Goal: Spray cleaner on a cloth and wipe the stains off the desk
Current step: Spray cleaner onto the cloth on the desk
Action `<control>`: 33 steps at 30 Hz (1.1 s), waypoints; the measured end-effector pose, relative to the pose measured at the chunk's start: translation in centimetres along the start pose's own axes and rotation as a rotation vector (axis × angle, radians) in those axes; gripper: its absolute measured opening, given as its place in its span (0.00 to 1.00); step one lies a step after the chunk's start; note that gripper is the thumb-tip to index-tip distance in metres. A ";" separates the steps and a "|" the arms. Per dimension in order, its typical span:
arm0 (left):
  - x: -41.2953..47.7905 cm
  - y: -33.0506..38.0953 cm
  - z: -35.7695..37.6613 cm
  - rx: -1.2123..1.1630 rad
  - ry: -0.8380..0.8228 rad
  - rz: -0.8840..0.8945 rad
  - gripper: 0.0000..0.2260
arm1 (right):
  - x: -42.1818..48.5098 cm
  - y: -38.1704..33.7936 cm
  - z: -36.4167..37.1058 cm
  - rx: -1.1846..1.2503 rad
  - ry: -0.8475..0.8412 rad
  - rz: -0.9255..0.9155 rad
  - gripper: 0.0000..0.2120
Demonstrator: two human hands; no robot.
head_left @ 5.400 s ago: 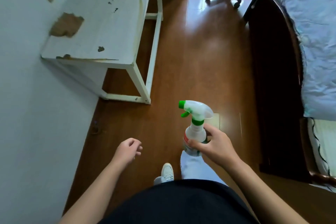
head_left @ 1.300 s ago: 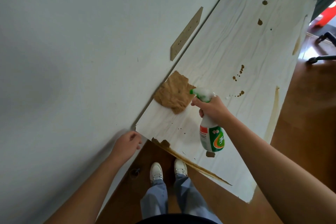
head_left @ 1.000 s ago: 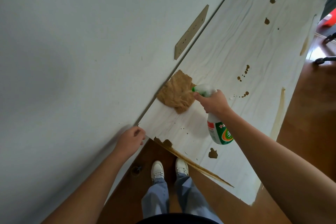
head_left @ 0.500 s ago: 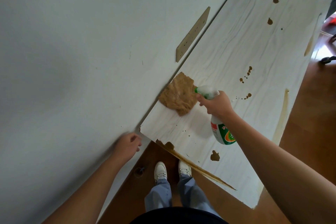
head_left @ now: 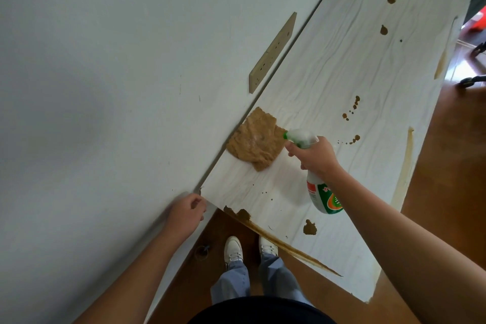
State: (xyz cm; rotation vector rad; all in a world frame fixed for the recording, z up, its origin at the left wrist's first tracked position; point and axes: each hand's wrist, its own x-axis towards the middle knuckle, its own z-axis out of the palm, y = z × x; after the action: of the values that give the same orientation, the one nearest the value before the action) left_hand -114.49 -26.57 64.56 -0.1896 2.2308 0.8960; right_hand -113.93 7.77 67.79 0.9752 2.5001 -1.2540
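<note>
A brown cloth (head_left: 254,139) lies flat on the white desk (head_left: 328,66), close to the wall. My right hand (head_left: 315,156) grips the neck of a white spray bottle (head_left: 324,196) with a green label, fingers on the trigger. Its green nozzle points at the cloth from just to the right of it. A faint wet patch shows at the cloth's middle. Brown stains (head_left: 309,227) dot the desk top, and more stains (head_left: 352,108) lie further back. My left hand (head_left: 188,212) hangs loosely curled by the desk's near corner, holding nothing.
A beige socket strip (head_left: 273,51) is fixed on the white wall to the left. Brown peeled strips run along the desk's near edge (head_left: 284,243) and right edge. Wooden floor lies to the right, with a chair's castors (head_left: 470,81) at the far right. My white shoes stand below the desk's corner.
I walked up to the desk with the bottle. Over the last second my right hand has kept the nozzle aimed at the cloth, shifting slightly; my left hand stayed by the corner.
</note>
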 end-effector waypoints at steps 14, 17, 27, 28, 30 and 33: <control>0.8 1.4 0.2 -0.004 -0.013 0.009 0.08 | 0.7 -0.5 0.0 -0.052 0.009 -0.006 0.17; 0.8 1.1 0.3 -0.019 -0.019 -0.005 0.08 | 0.6 -1.1 0.5 -0.060 0.031 -0.049 0.15; 0.9 0.2 0.3 -0.035 -0.012 -0.033 0.08 | 0.8 -2.2 0.9 -0.130 0.035 -0.071 0.16; 0.9 -0.1 0.3 -0.026 -0.014 -0.043 0.08 | 0.7 -2.0 0.7 -0.142 0.057 -0.062 0.17; 1.0 -0.7 0.4 -0.003 -0.017 -0.069 0.08 | 0.5 -1.7 0.1 -0.116 0.035 -0.072 0.16; 0.9 -1.6 0.6 0.017 -0.025 -0.112 0.08 | 0.1 -1.3 -0.8 -0.055 -0.071 -0.130 0.12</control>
State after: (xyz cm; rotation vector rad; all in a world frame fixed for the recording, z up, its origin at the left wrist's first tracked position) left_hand -114.19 -27.34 62.80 -0.2911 2.1814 0.8150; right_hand -114.70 7.94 69.08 0.7530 2.5641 -1.2253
